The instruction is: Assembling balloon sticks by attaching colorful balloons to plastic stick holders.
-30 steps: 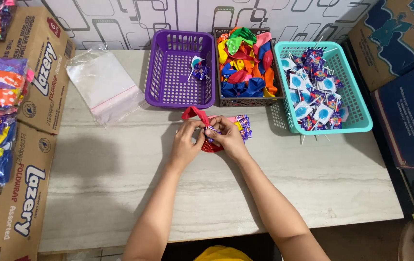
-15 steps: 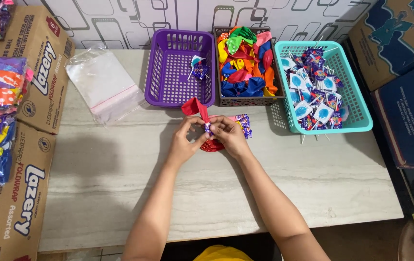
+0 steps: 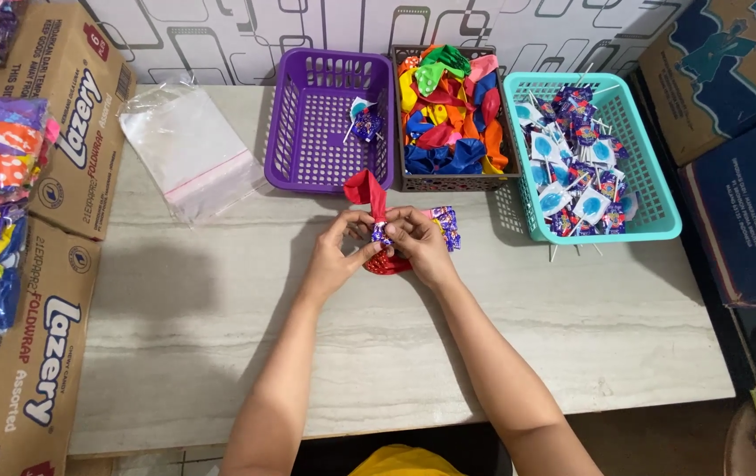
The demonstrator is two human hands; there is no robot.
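Head view, marble-look table (image 3: 219, 353), both hands at centre

Left hand (image 3: 335, 256): fingers curled in, pinching the red balloon (image 3: 369, 192) and the small purple-wrapped piece (image 3: 381, 234) at its neck. Right hand (image 3: 420, 245): fingers closed on the same bundle from the right side, thumb and forefinger meeting the left hand's. Neither hand open; both gripping

Red balloon: held just above the table top, near the middle, directly in front of the purple basket (image 3: 307, 167). Loose end sticking up and far-left from the fingers, rounder red part showing under the hands. Second purple wrapper (image 3: 445, 226) lying just right of the right hand, touching or nearly touching the knuckles; cannot tell which

Surroundings, far edge, left to right: purple basket with one wrapped sweet (image 3: 365, 123) inside; dark basket (image 3: 448, 181) heaped with loose balloons in mixed colours; teal basket (image 3: 651, 220) full of wrapped lollipops, sticks poking through the mesh. Clear zip bag (image 3: 191, 152) flat on the table, far left. Cardboard boxes (image 3: 60, 291) along the left side, more boxes at right

Judged good practice for the work in hand: keep the pinch close to the balloon's neck so the rubber cannot slip round the wrapped piece; hold the bundle low over the table, so anything dropped lands near; steady with one hand and turn or tuck with the other, not both at once; keep the free red tail clear of the fingers. Risk judged: thin rubber tearing if stretched hard over a wrapper corner
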